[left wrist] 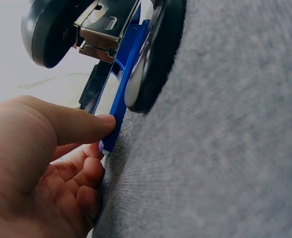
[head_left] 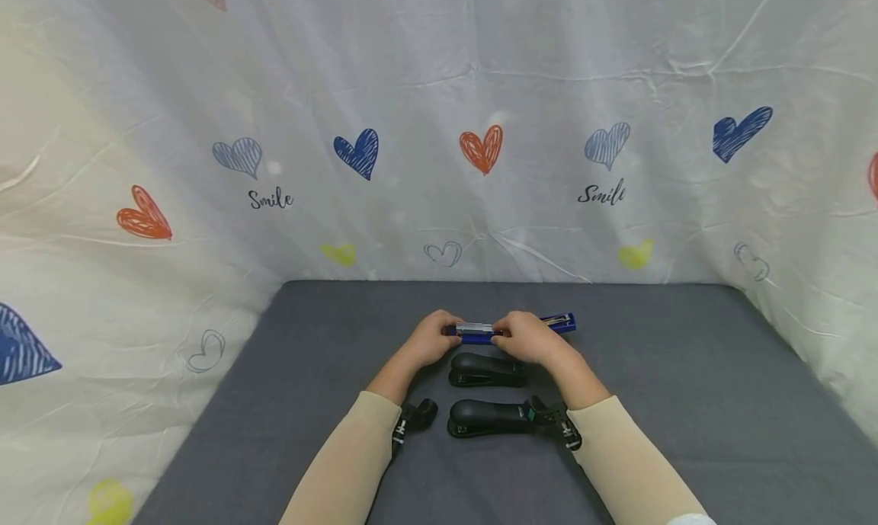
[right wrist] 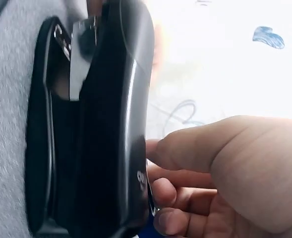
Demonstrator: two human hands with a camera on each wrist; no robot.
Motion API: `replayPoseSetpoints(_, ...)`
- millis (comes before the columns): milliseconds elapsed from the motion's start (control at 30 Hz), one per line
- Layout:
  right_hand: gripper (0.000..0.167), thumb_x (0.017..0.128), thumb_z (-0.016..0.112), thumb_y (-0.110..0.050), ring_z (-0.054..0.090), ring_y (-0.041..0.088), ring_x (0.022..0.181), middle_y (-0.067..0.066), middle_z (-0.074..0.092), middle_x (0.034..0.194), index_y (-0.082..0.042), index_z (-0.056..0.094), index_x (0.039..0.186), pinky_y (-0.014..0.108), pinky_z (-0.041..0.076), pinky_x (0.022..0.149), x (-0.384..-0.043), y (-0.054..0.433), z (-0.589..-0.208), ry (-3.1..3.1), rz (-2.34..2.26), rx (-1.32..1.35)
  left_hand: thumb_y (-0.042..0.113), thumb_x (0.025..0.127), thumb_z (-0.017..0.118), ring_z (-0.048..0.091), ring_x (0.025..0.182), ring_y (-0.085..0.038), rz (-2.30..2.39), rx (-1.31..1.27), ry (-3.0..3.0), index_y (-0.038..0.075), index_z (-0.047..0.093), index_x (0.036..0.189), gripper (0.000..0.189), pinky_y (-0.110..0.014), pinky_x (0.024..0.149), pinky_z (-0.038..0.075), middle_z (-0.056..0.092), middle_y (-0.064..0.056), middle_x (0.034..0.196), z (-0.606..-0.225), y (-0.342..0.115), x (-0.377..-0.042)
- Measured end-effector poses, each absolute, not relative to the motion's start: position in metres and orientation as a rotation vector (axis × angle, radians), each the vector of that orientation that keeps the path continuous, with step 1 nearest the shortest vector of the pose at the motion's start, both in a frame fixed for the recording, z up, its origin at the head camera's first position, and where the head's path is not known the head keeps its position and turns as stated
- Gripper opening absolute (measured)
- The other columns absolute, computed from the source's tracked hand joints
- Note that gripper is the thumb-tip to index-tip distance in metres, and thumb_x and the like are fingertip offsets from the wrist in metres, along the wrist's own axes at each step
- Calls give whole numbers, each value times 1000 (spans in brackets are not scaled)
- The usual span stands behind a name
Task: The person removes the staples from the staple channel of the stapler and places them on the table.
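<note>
Head: left grip [head_left: 432,337], right grip [head_left: 530,336] pinch blue stapler [head_left: 478,339] near tabletop's [head_left: 686,372] far edge; room rightward.

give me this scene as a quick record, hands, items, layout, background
left hand: pinches the blue stapler near its left end
right hand: grips the blue stapler farther right; its right end sticks out past the hand
far black stapler: just nearer the person than the blue one, not held
near black stapler: closest to the person, not held
surface: grey cloth
background: white curtain with hearts and "Smile"
</note>
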State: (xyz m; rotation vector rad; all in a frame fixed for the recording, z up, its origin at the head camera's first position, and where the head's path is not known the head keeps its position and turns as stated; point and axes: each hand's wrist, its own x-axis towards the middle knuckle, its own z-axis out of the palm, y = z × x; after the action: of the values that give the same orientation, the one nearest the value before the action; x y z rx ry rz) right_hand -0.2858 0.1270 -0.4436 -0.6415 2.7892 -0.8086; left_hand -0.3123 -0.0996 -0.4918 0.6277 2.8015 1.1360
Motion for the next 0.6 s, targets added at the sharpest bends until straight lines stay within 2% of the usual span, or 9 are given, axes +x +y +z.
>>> replayPoseSetpoints(100, 31, 102, 59, -9, 42, 12, 55, -1, 46, 62, 6, 68, 128, 32, 39, 64, -286, 127, -444, 2766, -839, -631, 4, 96, 69, 55, 94, -23, 1131, 644, 2813, 1, 73, 123, 27, -43, 85, 47, 63, -13, 119, -491, -99, -312)
replayPoseSetpoints(233, 35, 102, 56, -7, 43, 14, 58, 0, 46, 65, 8, 65, 132, 35, 41, 69, -287, 128, -444, 2732, -912, -563, 4, 96, 69, 56, 95, -22, 1117, 670, 2836, 1, 73, 122, 27, -42, 84, 48, 63, -12, 118, -492, -99, -312)
replayPoseSetpoints(467, 29, 103, 59, -11, 52, 18, 73, 6, 59, 92, 4, 66, 126, 37, 44, 71, -287, 129, -448, 2726, -1011, -508, 4, 96, 69, 58, 101, -26, 1144, 613, 2798, 2, 73, 123, 27, -45, 89, 48, 63, -12, 121, -492, -98, -313)
replayPoseSetpoints(600, 26, 103, 57, -11, 57, 22, 85, 9, 63, 104, 1, 65, 126, 42, 48, 79, -288, 127, -448, 2700, -1095, -467, 5, 96, 70, 58, 100, -24, 1157, 609, 2795, 3, 74, 122, 27, -44, 88, 48, 63, -11, 120, -493, -99, -314)
